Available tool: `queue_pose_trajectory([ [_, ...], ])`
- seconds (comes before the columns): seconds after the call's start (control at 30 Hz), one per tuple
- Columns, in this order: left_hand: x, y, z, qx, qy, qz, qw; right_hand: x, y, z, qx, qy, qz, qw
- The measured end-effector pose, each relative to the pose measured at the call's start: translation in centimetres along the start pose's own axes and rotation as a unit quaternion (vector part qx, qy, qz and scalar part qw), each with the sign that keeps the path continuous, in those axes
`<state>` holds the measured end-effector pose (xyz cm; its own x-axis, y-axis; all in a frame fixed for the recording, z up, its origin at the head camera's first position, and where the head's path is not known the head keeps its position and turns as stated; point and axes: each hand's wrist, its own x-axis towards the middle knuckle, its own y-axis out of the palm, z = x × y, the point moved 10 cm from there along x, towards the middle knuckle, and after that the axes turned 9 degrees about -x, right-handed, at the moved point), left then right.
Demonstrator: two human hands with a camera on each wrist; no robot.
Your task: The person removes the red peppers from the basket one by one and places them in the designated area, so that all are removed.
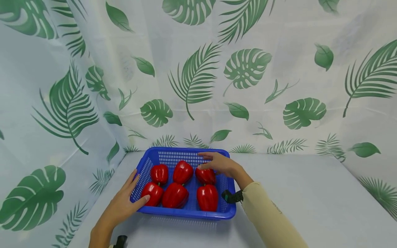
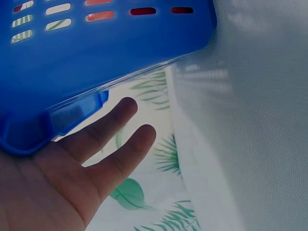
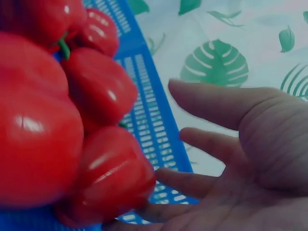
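Note:
Several glossy red bell peppers (image 1: 175,196) lie inside a blue perforated plastic basket (image 1: 186,214). My left hand (image 1: 124,203) rests against the basket's front left corner, thumb over the rim near a pepper (image 1: 152,193). Two of its fingers (image 2: 127,156) reach out straight below the basket's edge in the left wrist view. My right hand (image 1: 221,163) is over the basket's back right part, fingers spread above the back right pepper (image 1: 205,177). In the right wrist view, its lower fingertips are right at a pepper (image 3: 113,175), while the thumb (image 3: 207,103) stands apart from it.
The basket stands on a white table (image 1: 288,193) that stretches to the right. A white curtain with green leaf prints (image 1: 192,82) closes off the back and sides. A black strap (image 1: 232,196) hangs at the right wrist beside the basket's rim.

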<state>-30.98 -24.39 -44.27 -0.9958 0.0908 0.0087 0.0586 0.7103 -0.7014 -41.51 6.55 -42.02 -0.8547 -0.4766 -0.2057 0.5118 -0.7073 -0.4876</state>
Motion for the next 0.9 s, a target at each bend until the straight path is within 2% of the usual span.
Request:
queue_pose_trajectory([
  [0.23, -0.2, 0.1, 0.2, -0.005, -0.001, -0.004, 1.0000, 0.6, 1.3, -0.5, -0.015, -0.008, 0.002, 0.9999],
  [0.43, -0.1, 0.3, 0.1, -0.013, 0.006, -0.004, 0.9999, 1.1, 1.9, -1.4, -0.040, 0.006, -0.008, 0.9991],
  [0.9, 0.0, -0.3, 0.0, -0.007, 0.029, -0.015, 0.9994, 1.3, 2.3, -0.8, -0.101, -0.006, -0.028, 0.9945],
])
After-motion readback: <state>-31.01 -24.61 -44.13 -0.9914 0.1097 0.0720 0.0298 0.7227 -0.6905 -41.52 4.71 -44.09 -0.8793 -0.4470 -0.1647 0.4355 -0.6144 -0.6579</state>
